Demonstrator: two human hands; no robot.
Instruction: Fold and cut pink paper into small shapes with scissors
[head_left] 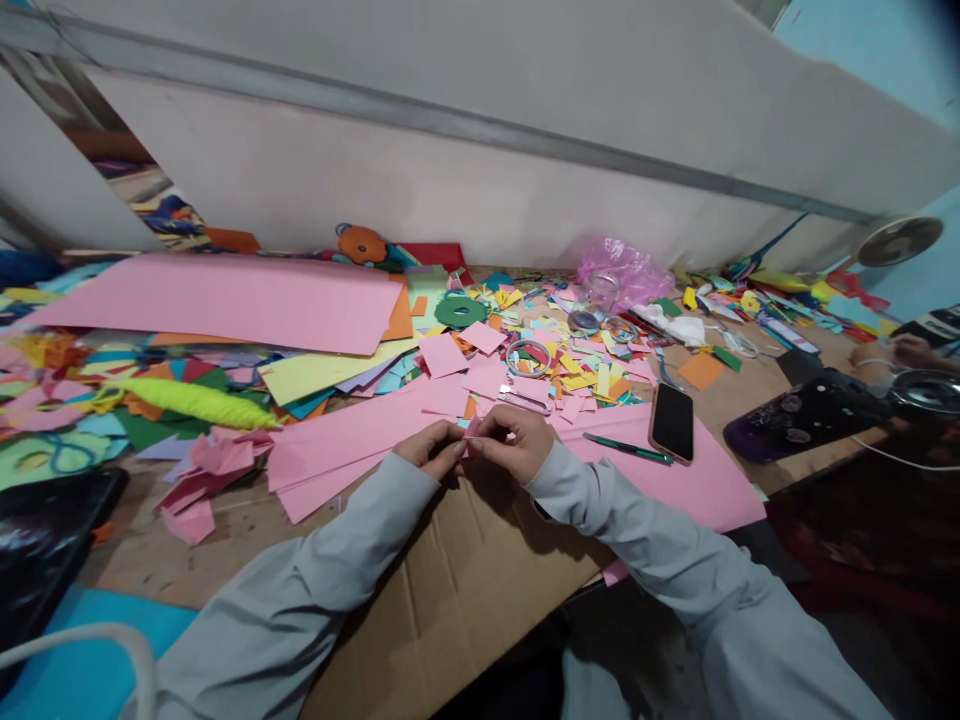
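My left hand (438, 448) and my right hand (517, 440) meet at the middle of the table, fingertips nearly touching. Between them they pinch a small piece of pink paper (472, 430), mostly covered by the fingers. Below the hands lies a sheet of brown cardboard (442, 600). Long pink paper strips (330, 450) fan out to the left of my left hand. Just beyond my right hand is a pair of small snips (525, 400). Square pink pieces (442, 355) rest farther back.
A green pen (628, 448) and a phone (672, 422) lie on pink paper at right. Paper scraps (577, 365) surround a tape roll (528, 358). A large pink sheet (225, 300) lies back left, near a yellow yarn bundle (195, 400). Another person's hand (874, 358) shows far right.
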